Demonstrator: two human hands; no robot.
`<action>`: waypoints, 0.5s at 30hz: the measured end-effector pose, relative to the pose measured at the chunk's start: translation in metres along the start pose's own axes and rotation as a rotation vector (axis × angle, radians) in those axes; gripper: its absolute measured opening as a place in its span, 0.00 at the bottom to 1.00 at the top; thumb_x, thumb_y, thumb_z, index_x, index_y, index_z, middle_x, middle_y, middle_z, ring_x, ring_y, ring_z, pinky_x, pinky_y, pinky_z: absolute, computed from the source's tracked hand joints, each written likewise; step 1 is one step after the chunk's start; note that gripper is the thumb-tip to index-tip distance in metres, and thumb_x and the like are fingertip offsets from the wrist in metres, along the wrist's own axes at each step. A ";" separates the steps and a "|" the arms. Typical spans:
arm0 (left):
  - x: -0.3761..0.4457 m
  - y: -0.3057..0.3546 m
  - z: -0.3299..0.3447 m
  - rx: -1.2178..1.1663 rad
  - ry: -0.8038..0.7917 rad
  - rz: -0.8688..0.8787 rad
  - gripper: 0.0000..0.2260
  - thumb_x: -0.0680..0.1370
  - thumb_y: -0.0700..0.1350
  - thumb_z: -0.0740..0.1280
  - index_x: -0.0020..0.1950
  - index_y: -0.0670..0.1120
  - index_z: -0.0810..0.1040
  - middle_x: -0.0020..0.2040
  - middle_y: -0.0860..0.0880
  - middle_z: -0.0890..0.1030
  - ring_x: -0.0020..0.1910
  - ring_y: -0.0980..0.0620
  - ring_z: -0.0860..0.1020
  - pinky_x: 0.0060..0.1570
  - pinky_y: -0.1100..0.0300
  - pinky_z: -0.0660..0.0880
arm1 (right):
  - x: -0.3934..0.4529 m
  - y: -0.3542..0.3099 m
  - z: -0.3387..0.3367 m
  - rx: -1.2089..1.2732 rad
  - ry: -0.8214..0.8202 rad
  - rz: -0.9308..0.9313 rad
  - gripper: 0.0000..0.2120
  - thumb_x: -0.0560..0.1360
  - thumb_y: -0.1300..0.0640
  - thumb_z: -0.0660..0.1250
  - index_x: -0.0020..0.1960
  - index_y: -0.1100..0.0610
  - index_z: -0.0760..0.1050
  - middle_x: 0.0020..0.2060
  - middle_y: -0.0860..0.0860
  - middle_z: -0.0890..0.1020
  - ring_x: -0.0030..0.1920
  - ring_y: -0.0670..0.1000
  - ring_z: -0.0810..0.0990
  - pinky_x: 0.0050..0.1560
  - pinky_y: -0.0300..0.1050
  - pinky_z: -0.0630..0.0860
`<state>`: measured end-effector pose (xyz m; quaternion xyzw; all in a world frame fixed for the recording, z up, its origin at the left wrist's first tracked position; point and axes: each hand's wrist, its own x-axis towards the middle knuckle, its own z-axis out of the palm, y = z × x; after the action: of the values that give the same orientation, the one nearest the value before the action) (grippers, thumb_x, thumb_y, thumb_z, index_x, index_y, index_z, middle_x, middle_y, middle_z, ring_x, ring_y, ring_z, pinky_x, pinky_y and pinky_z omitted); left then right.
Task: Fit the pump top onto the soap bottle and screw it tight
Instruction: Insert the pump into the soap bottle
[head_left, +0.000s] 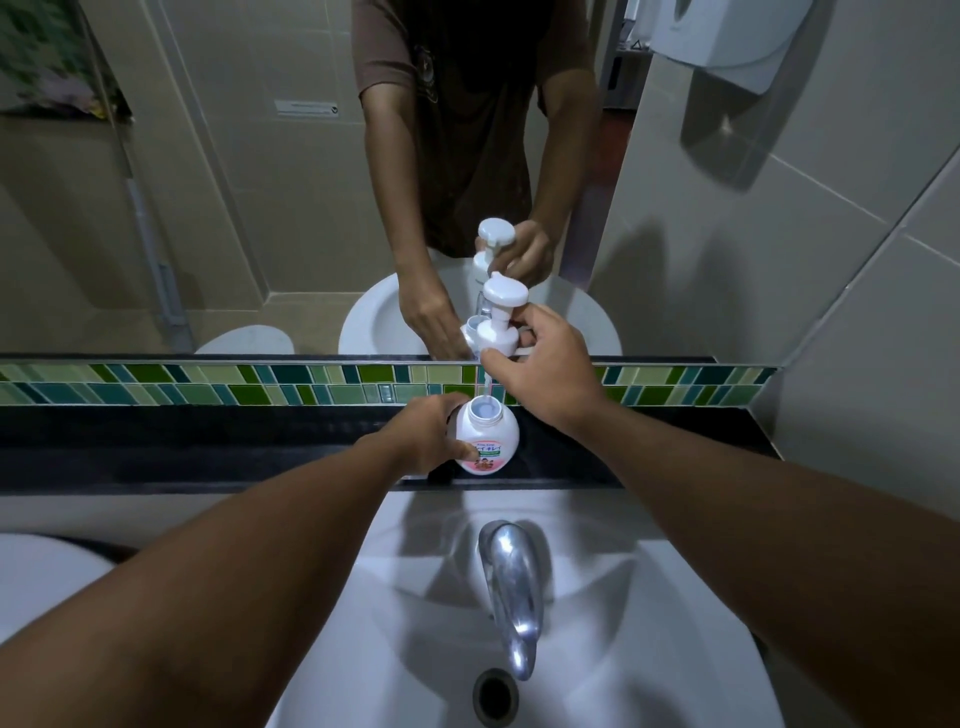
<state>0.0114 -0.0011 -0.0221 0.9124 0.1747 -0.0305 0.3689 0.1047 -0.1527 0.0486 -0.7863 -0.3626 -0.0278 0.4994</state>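
Note:
A round white soap bottle (491, 436) with a pink label stands on the black ledge behind the sink, its neck open. My left hand (423, 436) grips its left side. Directly above the open neck, my right hand (545, 364) holds the white pump top (498, 317) by its collar. Its thin dip tube hangs down, and the tip sits at the bottle's mouth. The mirror behind shows both hands, the pump and the bottle again.
A white sink (597, 597) with a chrome tap (509, 587) lies below my arms. The black ledge (208, 441) runs along a strip of green tiles (208, 384) under the mirror. A white dispenser (727, 36) hangs at the top right.

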 end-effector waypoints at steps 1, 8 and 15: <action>0.000 0.000 0.000 0.001 -0.001 -0.001 0.30 0.68 0.44 0.83 0.68 0.48 0.78 0.61 0.47 0.85 0.57 0.46 0.83 0.63 0.46 0.78 | -0.003 0.001 0.002 -0.006 -0.007 0.000 0.14 0.69 0.55 0.75 0.53 0.55 0.79 0.46 0.54 0.83 0.43 0.52 0.83 0.47 0.54 0.82; 0.000 0.001 0.000 0.007 -0.006 0.007 0.29 0.68 0.43 0.82 0.68 0.47 0.78 0.62 0.46 0.85 0.57 0.46 0.83 0.64 0.46 0.77 | -0.021 0.012 0.015 -0.075 -0.011 -0.011 0.11 0.68 0.59 0.75 0.49 0.56 0.78 0.41 0.52 0.77 0.39 0.51 0.78 0.42 0.44 0.75; -0.003 0.006 -0.001 0.044 -0.007 0.030 0.25 0.71 0.43 0.81 0.66 0.45 0.79 0.47 0.50 0.78 0.43 0.52 0.73 0.49 0.58 0.70 | -0.031 0.026 0.030 -0.085 -0.050 -0.009 0.17 0.68 0.57 0.76 0.55 0.56 0.79 0.44 0.50 0.78 0.44 0.51 0.80 0.47 0.49 0.79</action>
<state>0.0107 -0.0051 -0.0167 0.9228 0.1592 -0.0319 0.3495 0.0876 -0.1520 0.0011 -0.8056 -0.3770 -0.0257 0.4564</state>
